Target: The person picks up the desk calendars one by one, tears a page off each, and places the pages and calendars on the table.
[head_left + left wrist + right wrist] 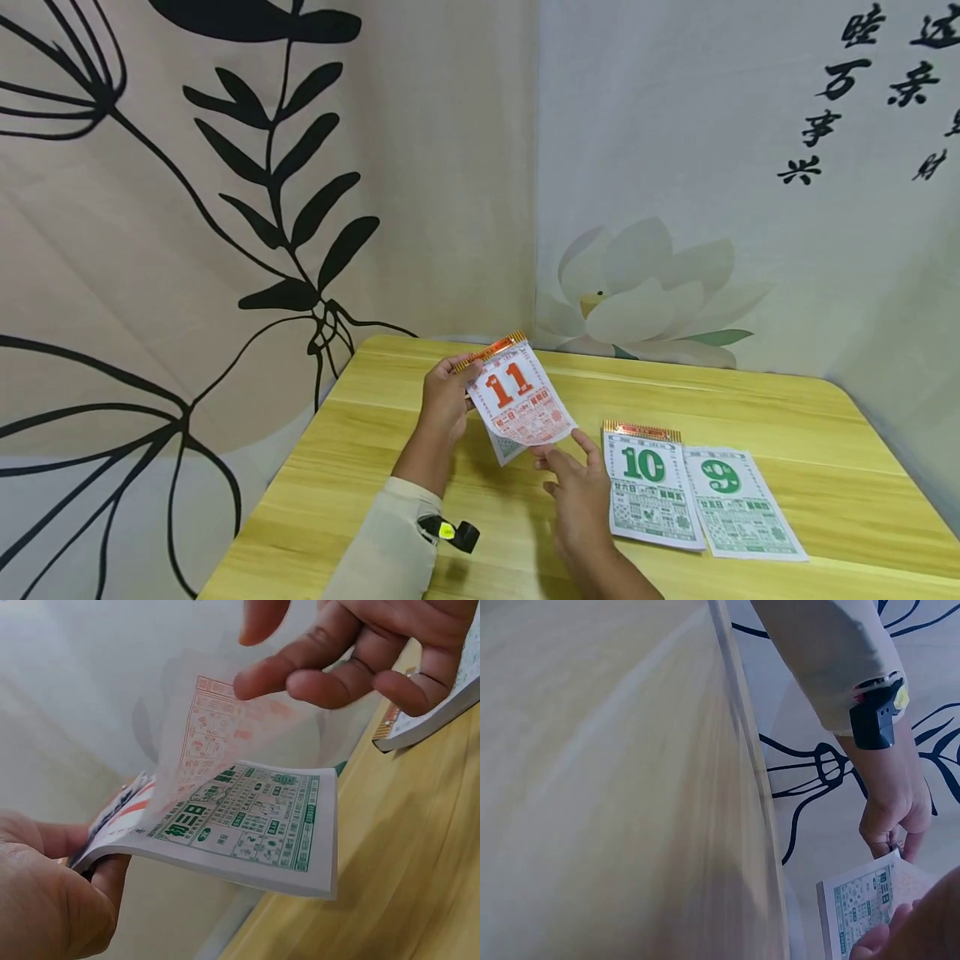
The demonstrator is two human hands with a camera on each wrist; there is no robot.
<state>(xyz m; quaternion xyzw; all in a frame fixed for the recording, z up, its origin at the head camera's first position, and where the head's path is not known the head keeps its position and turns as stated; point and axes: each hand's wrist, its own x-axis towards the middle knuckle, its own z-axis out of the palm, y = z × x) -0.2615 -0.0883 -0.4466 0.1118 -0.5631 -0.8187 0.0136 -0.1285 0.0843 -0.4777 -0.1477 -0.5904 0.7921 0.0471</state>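
My left hand (447, 400) grips a tear-off calendar pad (504, 452) by its orange-and-gold bound top, holding it tilted above the table. The pad's top sheet (517, 396) carries a red 11; its lower part curls up off the page beneath. In the left wrist view that page (255, 817) shows green print under the raised translucent sheet (199, 742). My right hand (581, 492) is at the sheet's lower corner, fingertips right at its edge. The left wrist view shows a gap between the right thumb and the loosely bent fingers (330, 682).
On the wooden table (360, 500), right of my hands, lies a second calendar pad (652, 492) showing a green 10. Beside it is a loose sheet (742, 504) with a green 9. A printed curtain (450, 167) hangs behind the table. My left wrist wears a black device (457, 533).
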